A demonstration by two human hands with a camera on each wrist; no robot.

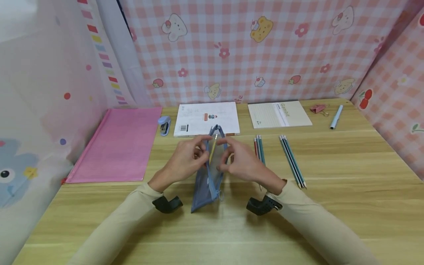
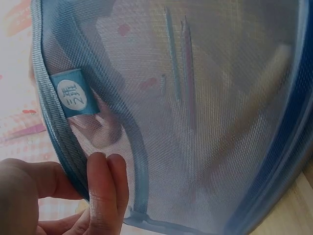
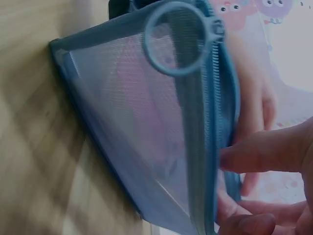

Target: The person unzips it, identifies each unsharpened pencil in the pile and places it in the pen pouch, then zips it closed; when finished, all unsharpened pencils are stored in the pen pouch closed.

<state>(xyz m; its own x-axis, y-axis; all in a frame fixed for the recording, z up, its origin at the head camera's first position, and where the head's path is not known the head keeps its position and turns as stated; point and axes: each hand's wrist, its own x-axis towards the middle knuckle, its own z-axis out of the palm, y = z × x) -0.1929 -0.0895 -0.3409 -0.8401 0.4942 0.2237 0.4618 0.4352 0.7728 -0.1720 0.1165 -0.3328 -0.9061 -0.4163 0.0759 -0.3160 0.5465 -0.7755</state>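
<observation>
**A:** Pouch (image 1: 208, 180) update: we've got the blue mesh pouch standing on its long edge on the desk (image 1: 331, 213), right between our two hands. Left hand (image 1: 185, 159) pinches the left lip of the opening, thumb and fingers curled on the edge; in the left wrist view the fingertips (image 2: 105, 188) press the blue border just below the little label (image 2: 74, 93). Right hand (image 1: 243, 162) pinches the opposite lip, one finger (image 3: 259, 156) laid along the zipper (image 3: 211, 122). A yellow pencil (image 1: 213, 149) pokes up out of the mouth between the two grips.

**B:** So what do we reckon could go wrong?

**A:** The mesh is floppy, so if either pinch slackens, we'd guess the mouth folds shut on the pencil and it tips out toward the white booklet (image 1: 207, 118) beyond our fingers. The pouch also rests on one thin edge only, so a sideways tug could flop it flat.

**B:** And the loose pencils?

**A:** Two bunches (image 1: 259, 149) (image 1: 292, 160) lie just outside the right grip. Our right sleeve could brush them and roll them. We can't tell how deep the yellow one sits.
</observation>
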